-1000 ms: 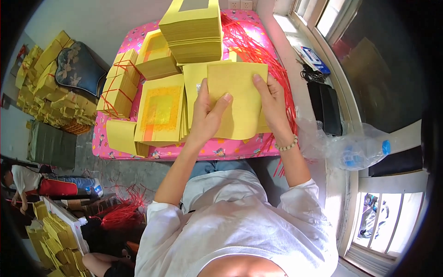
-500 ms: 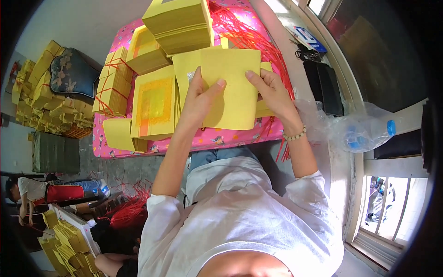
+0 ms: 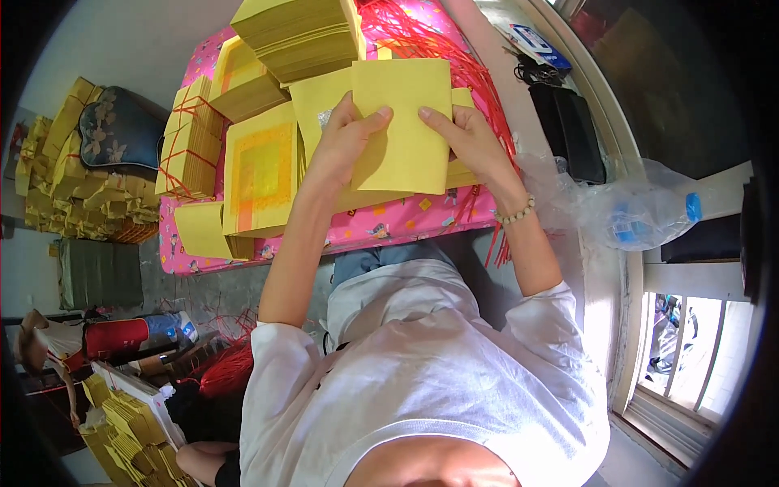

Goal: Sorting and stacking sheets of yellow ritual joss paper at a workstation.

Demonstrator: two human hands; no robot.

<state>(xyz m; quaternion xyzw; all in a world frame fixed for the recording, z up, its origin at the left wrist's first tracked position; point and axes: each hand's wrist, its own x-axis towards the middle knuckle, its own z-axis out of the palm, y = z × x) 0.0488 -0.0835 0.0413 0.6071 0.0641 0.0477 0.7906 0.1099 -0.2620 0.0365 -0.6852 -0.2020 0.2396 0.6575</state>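
Note:
Between my two hands is a yellow paper sheet (image 3: 402, 154), held upright above the pink patterned table cover (image 3: 349, 235). My left hand (image 3: 347, 138) grips its left edge, thumb on the near face. On the right edge my right hand (image 3: 471, 140) closes the same way, with a beaded bracelet on that wrist. Whether it is one sheet or a few together I cannot tell. Behind it lies more yellow paper (image 3: 320, 93) with a silvery patch. To the left stands a paper stack (image 3: 261, 170) with an orange-printed square on top.
A tall yellow stack (image 3: 300, 40) rises at the back. Bundles tied with red string (image 3: 188, 146) stand at the left. Loose red strips (image 3: 479, 89) hang over the right edge. A clear plastic bag (image 3: 641, 215) lies by the window. Another person (image 3: 73, 341) is at the lower left.
Both hands have raised the yellow sheet slightly, and its lower edge now sits higher. My right hand has shifted a little left along with it.

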